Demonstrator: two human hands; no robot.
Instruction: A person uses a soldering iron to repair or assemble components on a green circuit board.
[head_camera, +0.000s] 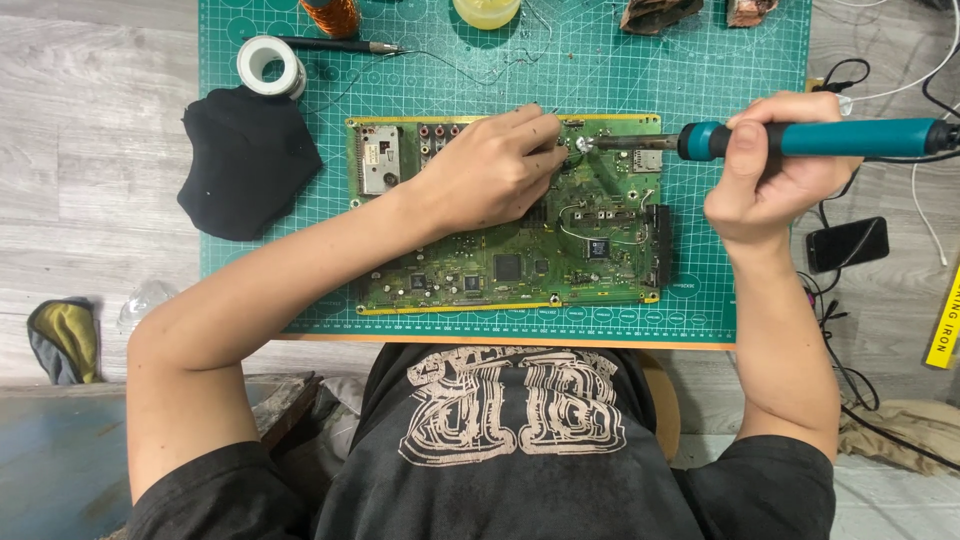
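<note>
Head view, Student: Where does the work sit?

Tutor: On the green circuit board (510, 215), centre of the cutting mat (760, 250). The right hand (775, 175), at three o'clock, is wrapped around the teal soldering iron (820, 138), tip at the board's twelve o'clock edge. The left hand (490, 170) rests on the board, fingertips pinching a thin wire (556, 150) beside the tip.

Student: Good practice?

Tutor: Probably a brief, steady touch, wrist braced, fingers clear of the heat. A solder spool (268, 62) lies at ten o'clock.
</note>
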